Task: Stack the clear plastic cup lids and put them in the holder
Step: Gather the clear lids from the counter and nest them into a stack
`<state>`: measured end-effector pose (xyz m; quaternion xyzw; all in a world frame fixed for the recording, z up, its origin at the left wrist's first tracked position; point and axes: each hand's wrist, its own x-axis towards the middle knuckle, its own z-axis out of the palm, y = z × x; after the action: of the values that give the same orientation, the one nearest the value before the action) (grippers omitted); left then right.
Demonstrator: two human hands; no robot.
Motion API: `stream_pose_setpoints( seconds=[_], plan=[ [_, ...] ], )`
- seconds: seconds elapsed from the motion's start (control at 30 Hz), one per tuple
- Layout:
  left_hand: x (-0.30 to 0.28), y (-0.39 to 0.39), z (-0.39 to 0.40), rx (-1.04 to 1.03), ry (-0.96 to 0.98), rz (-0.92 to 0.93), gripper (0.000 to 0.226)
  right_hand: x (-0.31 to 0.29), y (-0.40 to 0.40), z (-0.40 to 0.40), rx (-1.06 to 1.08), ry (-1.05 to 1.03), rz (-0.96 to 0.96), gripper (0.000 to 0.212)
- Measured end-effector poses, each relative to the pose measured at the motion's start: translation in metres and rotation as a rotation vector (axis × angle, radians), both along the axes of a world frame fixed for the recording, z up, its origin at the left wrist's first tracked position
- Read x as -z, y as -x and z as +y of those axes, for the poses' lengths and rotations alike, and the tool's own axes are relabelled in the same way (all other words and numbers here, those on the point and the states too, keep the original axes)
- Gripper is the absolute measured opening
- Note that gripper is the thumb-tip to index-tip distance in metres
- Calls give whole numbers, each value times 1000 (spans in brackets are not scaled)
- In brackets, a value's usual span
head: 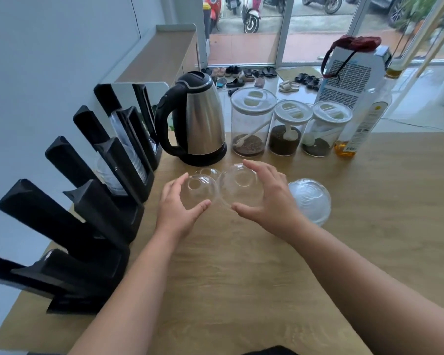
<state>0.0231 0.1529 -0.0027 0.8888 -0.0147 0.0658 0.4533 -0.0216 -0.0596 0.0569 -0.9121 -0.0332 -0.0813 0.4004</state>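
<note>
Clear dome lids lie on the wooden table (241, 265). My left hand (176, 208) curls around one dome lid (199, 190), thumb and fingers on its rim. My right hand (269, 198) grips a larger-looking dome lid (237, 187) beside it. A third lid (209, 172) sits just behind them, untouched. To the right rests a stack of dome lids (309, 199). The black slotted holder (100, 201) stands along the left wall, with clear cups or lids in some slots.
A steel kettle (199, 119) stands behind the lids. Three clear jars (289, 129) with white tops and an oil bottle (359, 129) line the back right. A white bag (351, 75) stands behind the jars.
</note>
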Motion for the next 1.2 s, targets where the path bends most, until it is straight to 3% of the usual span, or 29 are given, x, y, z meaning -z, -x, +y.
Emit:
stream_pose_setpoints(
  seconds=[0.2, 0.3, 0.8, 1.03, 1.2],
  plan=[
    [-32, -6, -43, 137, 17, -107, 81, -29, 24, -61, 190, 13, -54, 88],
    [-42, -6, -62, 194, 62, -125, 81, -22, 33, -87, 263, 57, 19, 87],
    [-65, 16, -124, 433, 44, -117, 80, 12, 43, -106, 266, 154, 189, 86],
    [-65, 26, -140, 478, 68, -94, 79, 7, 50, -113, 271, 144, 175, 115],
    [-60, 28, -157, 524, 24, -71, 81, 5, 58, -126, 227, 120, 161, 113]
  ],
)
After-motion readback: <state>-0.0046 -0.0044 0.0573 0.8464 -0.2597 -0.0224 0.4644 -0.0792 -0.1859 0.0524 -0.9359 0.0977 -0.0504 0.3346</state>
